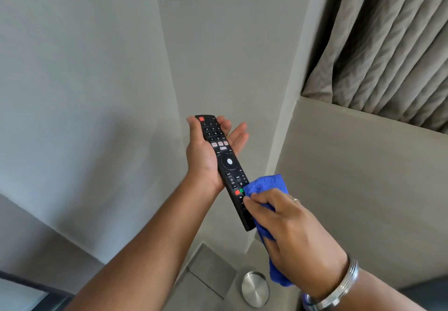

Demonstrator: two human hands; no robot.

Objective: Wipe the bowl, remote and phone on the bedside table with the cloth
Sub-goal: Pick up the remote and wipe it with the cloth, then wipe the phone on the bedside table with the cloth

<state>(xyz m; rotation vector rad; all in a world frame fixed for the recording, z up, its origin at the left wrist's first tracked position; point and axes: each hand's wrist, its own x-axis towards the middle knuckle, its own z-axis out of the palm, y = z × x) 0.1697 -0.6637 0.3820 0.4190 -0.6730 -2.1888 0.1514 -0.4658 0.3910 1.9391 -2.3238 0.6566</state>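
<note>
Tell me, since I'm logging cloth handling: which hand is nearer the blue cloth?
Right. The right hand grips the blue cloth against the remote's lower end; the left hand cradles the remote's upper half, clear of it.

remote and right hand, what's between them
In the head view, a folded blue cloth lies between the right hand and the remote's lower end, pressed against it.

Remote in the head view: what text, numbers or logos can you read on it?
"1" to "9" and "0": number keys on the remote.
"VOL": beside its volume rocker.
"BACK": small label below the round pad.
Other key labels and the logo buttons: too small or blurred.
Blue cloth: no text.
</note>
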